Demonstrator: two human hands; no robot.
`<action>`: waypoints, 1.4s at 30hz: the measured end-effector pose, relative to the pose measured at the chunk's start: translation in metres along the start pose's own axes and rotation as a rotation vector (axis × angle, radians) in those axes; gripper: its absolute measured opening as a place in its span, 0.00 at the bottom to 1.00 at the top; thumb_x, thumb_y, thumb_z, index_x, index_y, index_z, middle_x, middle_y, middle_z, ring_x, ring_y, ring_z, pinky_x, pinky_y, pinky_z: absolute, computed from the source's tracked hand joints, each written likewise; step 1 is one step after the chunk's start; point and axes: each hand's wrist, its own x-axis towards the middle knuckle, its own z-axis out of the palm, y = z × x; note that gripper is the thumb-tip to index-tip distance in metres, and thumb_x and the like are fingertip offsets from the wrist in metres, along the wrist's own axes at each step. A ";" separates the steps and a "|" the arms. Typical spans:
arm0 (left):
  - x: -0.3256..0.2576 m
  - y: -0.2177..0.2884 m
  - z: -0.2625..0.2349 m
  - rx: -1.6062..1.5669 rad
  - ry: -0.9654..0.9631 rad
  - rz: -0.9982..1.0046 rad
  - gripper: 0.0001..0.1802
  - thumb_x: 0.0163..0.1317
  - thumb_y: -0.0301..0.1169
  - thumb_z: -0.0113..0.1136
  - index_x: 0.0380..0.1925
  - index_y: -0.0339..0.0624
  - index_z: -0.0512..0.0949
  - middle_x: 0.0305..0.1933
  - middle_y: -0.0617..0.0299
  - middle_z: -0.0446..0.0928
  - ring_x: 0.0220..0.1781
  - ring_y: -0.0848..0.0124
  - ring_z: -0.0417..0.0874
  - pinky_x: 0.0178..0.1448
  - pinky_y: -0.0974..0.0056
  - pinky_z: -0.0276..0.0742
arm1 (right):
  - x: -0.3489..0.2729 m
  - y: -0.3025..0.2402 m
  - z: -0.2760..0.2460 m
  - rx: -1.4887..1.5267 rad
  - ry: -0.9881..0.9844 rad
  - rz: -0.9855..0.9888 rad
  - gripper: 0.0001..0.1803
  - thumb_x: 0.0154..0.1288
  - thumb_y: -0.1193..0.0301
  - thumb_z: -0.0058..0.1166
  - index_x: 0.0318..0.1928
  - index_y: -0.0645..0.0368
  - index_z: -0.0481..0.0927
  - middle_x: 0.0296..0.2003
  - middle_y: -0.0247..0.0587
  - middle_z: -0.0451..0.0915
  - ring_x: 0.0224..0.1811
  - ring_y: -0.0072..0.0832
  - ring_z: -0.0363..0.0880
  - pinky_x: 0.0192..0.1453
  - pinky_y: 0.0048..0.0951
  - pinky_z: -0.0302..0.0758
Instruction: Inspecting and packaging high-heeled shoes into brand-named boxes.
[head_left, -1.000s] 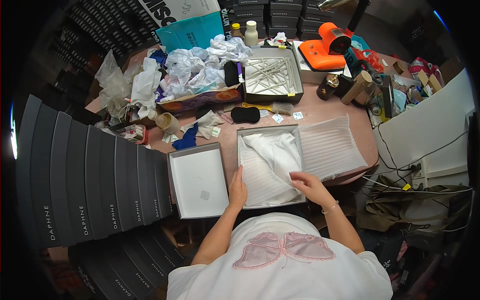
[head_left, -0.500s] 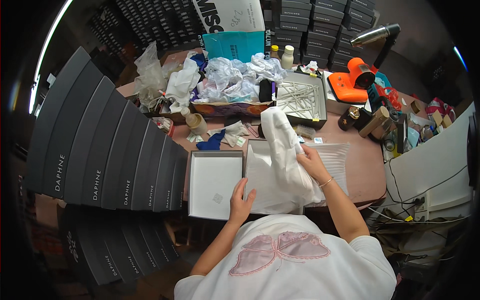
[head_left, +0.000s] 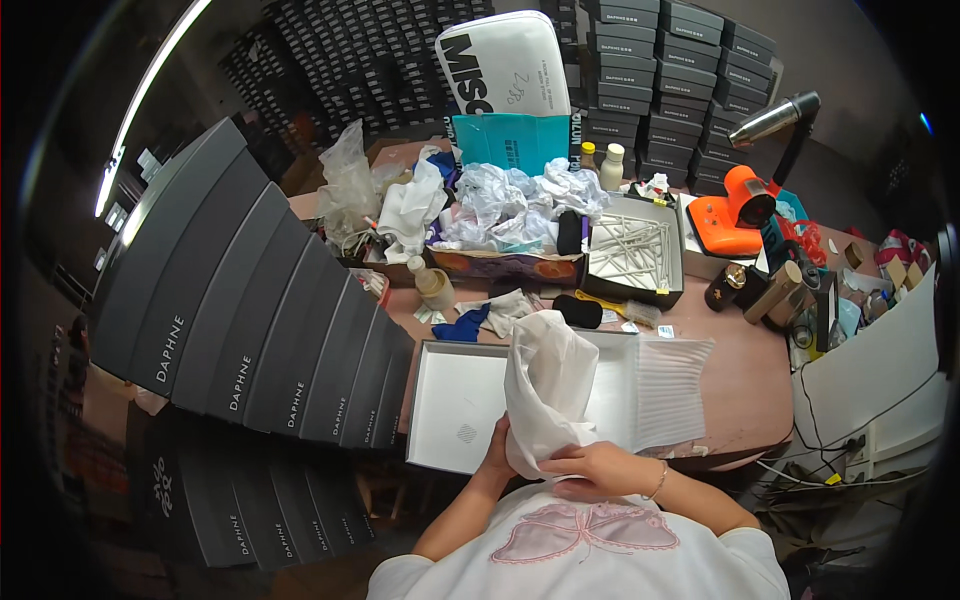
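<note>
A crumpled bundle of soft white wrapping (head_left: 545, 380) stands tall in front of my chest, and both hands are on it. My left hand (head_left: 497, 452) grips its lower left side, the fingers partly hidden behind it. My right hand (head_left: 600, 468) closes on its lower right edge, fingers bent across the wrapping. Whatever the wrapping contains cannot be seen. Behind the bundle lie two shallow white-lined box parts: a left tray (head_left: 450, 390) and a right one (head_left: 618, 385), the latter partly covered. Ribbed white packing sheet (head_left: 675, 390) spreads over the right part's outer side.
Tall stacks of dark shoeboxes (head_left: 240, 330) rise at my left. Along the table's back stand a carton of crumpled paper (head_left: 510, 262), a box of white sticks (head_left: 630, 250) and an orange device (head_left: 725, 228). A bottle (head_left: 430, 285), blue cloth (head_left: 463, 325) and brush (head_left: 630, 312) lie nearer.
The white bundle has come down and toward my body, its wrapping now looser. My left hand has gone from the left tray onto the bundle; my right has moved closer to my chest.
</note>
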 end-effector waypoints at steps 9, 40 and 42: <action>0.017 0.030 0.044 0.355 0.112 0.069 0.42 0.64 0.63 0.45 0.67 0.43 0.57 0.65 0.51 0.67 0.62 0.59 0.74 0.63 0.55 0.74 | 0.044 0.027 -0.004 0.758 0.733 0.214 0.28 0.63 0.63 0.59 0.59 0.66 0.69 0.53 0.41 0.75 0.56 0.28 0.71 0.61 0.30 0.67; 0.016 0.043 0.095 1.039 0.333 0.882 0.28 0.68 0.50 0.51 0.51 0.33 0.72 0.55 0.53 0.71 0.58 0.64 0.73 0.61 0.63 0.68 | 0.014 0.051 0.024 0.622 0.617 0.233 0.38 0.50 0.70 0.68 0.62 0.64 0.66 0.57 0.43 0.72 0.57 0.30 0.72 0.62 0.29 0.68; 0.016 0.050 0.093 0.761 0.355 0.958 0.38 0.66 0.58 0.47 0.62 0.37 0.64 0.61 0.52 0.65 0.62 0.62 0.69 0.66 0.60 0.63 | 0.004 0.045 0.021 0.781 0.680 0.218 0.37 0.50 0.70 0.68 0.61 0.63 0.67 0.56 0.41 0.73 0.57 0.28 0.72 0.61 0.29 0.68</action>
